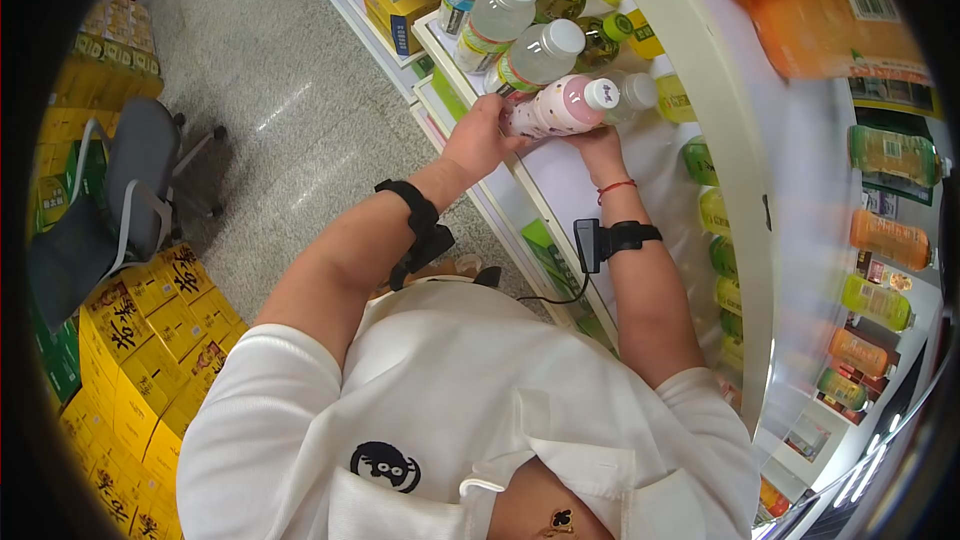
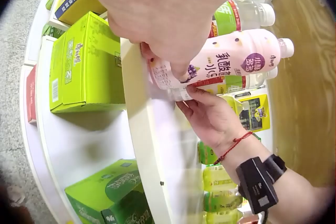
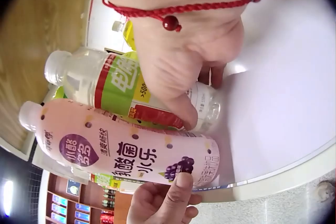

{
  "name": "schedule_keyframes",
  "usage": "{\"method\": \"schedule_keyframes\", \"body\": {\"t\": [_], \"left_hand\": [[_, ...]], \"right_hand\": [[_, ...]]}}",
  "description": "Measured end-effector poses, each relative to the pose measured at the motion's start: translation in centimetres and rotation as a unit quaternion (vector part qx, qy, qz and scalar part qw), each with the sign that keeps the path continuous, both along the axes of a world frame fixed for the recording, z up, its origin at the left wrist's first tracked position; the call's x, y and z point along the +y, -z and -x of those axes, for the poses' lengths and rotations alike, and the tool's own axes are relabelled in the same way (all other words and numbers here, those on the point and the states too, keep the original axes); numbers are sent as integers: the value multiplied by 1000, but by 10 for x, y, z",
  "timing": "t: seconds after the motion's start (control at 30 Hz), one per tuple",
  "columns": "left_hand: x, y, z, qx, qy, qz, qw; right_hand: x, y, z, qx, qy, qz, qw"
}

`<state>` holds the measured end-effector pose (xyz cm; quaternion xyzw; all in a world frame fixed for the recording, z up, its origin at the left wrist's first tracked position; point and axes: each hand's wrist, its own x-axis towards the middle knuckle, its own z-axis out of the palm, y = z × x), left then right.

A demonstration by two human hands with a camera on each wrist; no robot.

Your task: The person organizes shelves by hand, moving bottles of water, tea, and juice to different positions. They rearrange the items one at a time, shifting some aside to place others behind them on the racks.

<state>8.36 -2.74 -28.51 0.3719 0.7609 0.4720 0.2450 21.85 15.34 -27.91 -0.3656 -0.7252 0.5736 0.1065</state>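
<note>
My left hand (image 1: 480, 138) grips a pink bottle (image 1: 552, 110) with a white cap near its base, at the front edge of a white shelf. The bottle's label shows purple grapes, as the right wrist view (image 3: 126, 142) makes clear. Right beside it stands a clear bottle (image 3: 118, 85) with a green, red and yellow label. My right hand (image 3: 173, 61), with a red braided cord at its wrist, holds this clear bottle low down, thumb on its near side and fingers round behind. In the head view, the pink bottle covers most of the clear one (image 1: 637, 95).
Several clear bottles (image 1: 545, 55) with white caps stand along the shelf, green-capped bottles (image 1: 605, 37) behind them. A white shelf post (image 1: 740, 90) rises to the right. Green cartons (image 2: 86, 66) sit on the shelf below. Yellow boxes (image 1: 150, 340) and an office chair (image 1: 140, 175) are at left.
</note>
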Motion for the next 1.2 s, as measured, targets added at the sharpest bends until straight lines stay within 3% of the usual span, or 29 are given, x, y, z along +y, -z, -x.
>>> {"method": "schedule_keyframes", "body": {"t": [0.23, 0.4, 0.6, 0.8, 1.2], "left_hand": [[-3, -1, 5, -4, 15, -11, 1000], [-10, -5, 12, 121, -34, -20, 992], [-13, -2, 30, 228, -105, -51, 967], [-11, -4, 34, 171, -76, 14, 982], [-10, 3, 30, 184, -85, 69, 977]], "right_hand": [[-3, -9, 9, -41, 13, -55, 998], [-1, -3, 6, 23, 8, -19, 1000], [-2, -7, 7, -7, -10, -43, 999], [-2, -4, 8, -21, -28, -97, 995], [0, -5, 8, -5, -82, -118, 990]]}}
